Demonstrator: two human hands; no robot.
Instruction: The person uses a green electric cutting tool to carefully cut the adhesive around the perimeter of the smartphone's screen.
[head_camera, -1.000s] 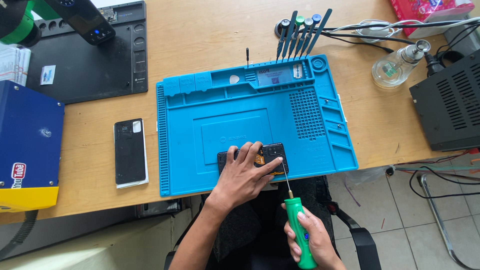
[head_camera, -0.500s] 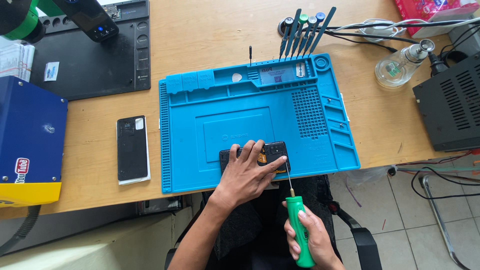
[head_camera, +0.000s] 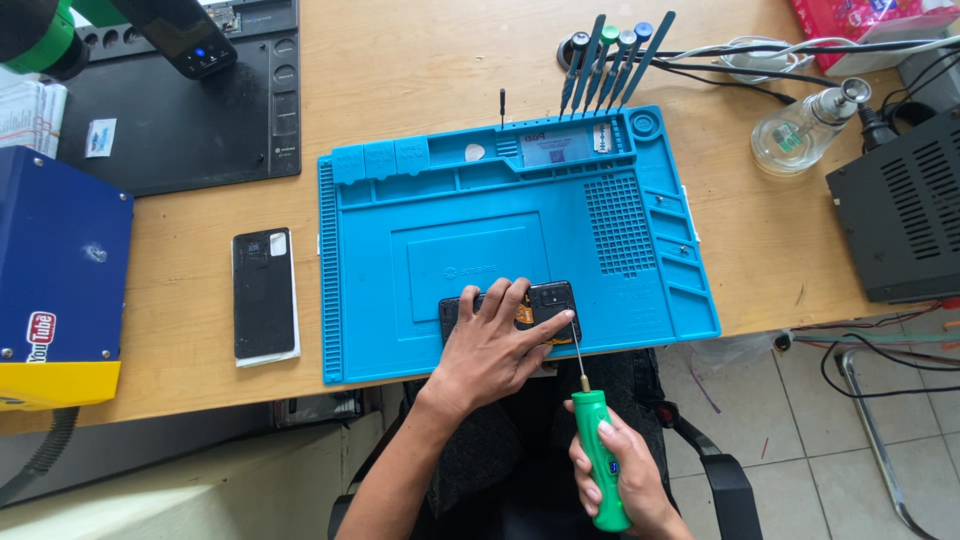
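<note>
Phone (head_camera: 548, 298) lies opened at the blue mat's (head_camera: 470, 210) six-o'clock edge on the desk (head_camera: 400, 60), pinned flat under the spread left hand (head_camera: 497, 345). At its four o'clock, the right hand (head_camera: 620, 478) grips a green screwdriver (head_camera: 600, 455), tip touching the phone.

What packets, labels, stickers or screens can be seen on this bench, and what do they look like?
Blue box, left edge: red-and-white sticker, yellow base.
Black phone panel, left of the blue mat: small white label at its top.
White sachet, on the black mat, top left: blue print.
Pink-red packet, top right corner.
Glass bottle, right: green-white label.
</note>
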